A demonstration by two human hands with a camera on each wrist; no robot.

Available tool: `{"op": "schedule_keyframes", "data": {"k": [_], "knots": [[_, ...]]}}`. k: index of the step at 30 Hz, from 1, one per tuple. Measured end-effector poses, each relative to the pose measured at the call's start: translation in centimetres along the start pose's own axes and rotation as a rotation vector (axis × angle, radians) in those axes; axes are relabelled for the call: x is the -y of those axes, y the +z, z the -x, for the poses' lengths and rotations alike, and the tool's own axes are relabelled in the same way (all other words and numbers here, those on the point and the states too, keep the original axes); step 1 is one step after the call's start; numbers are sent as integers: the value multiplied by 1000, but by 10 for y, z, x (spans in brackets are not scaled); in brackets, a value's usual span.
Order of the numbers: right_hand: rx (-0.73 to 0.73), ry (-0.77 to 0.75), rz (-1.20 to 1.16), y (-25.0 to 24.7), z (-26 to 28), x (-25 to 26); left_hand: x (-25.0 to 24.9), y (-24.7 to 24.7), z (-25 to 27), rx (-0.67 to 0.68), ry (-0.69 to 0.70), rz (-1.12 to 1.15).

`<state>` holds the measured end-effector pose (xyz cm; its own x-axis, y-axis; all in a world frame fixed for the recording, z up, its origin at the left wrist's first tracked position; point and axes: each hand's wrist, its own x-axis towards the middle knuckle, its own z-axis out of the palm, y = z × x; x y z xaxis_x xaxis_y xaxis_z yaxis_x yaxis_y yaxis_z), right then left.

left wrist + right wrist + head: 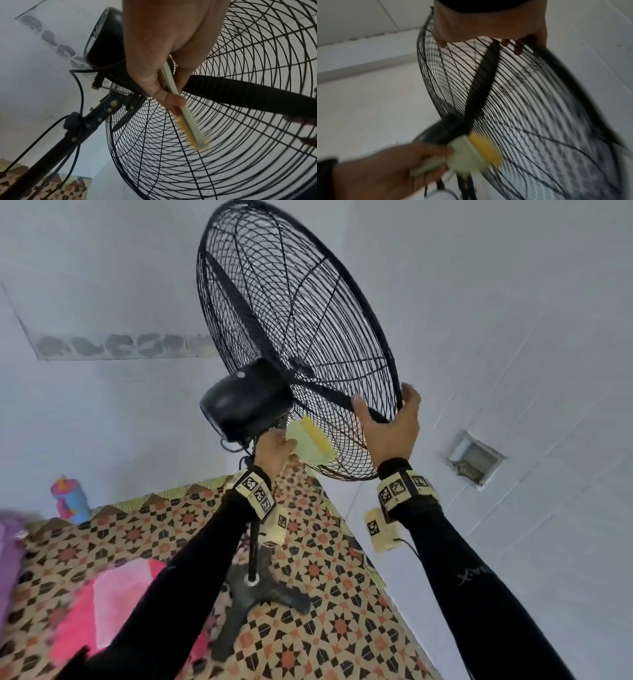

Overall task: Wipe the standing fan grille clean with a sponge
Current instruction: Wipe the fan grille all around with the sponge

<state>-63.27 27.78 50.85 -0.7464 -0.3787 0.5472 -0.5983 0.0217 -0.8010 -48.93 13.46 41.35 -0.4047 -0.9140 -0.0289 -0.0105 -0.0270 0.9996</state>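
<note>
White tiled walls, patterned floor mat (pixel 342 628) below. Left hand (pixel 274 451) pinches one pale-green sponge (pixel 310 445) by its edge, yellow face against the lower rear wires just past the fingertips. Right hand (pixel 392 422) curls round the grille (pixel 294 313) rim, steadying it. Best: keep rim braced, drag sponge along wires lightly. One fan, one motor housing (pixel 245 402).

In the right wrist view the sponge (pixel 476 152) is a blur, and the grille (pixel 530 121) smears along its far edge. We cannot see the right hand's (pixel 390 426) fingertips; they curl behind the rim. The left hand (pixel 164 44) is cut off at the picture's top. The purple thing (pixel 8 549) at the edge is too blurry to name.
</note>
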Motion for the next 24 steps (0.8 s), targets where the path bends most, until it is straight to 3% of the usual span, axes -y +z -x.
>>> {"op": "schedule_keyframes", "data": {"k": [7,10,13,16,19,24], "knots": [[-104,-79,76,16,-23,29,2,-21,-34,-32,-58,64],[-151,-91,89,16,-24,27,-6,-13,-34,5,-20,-18],[-151,-88,44,13,-26,24,-12,-4,-37,-45,-4,-76],[-153,-89,40,11,-28,23,-15,-4,-40,-44,61,-3],[-169,-88,46,14,-27,23,-12,-9,-41,-56,4,86],[-177,-93,65,15,-24,23,-10,-2,-38,-26,-65,-8]]}}
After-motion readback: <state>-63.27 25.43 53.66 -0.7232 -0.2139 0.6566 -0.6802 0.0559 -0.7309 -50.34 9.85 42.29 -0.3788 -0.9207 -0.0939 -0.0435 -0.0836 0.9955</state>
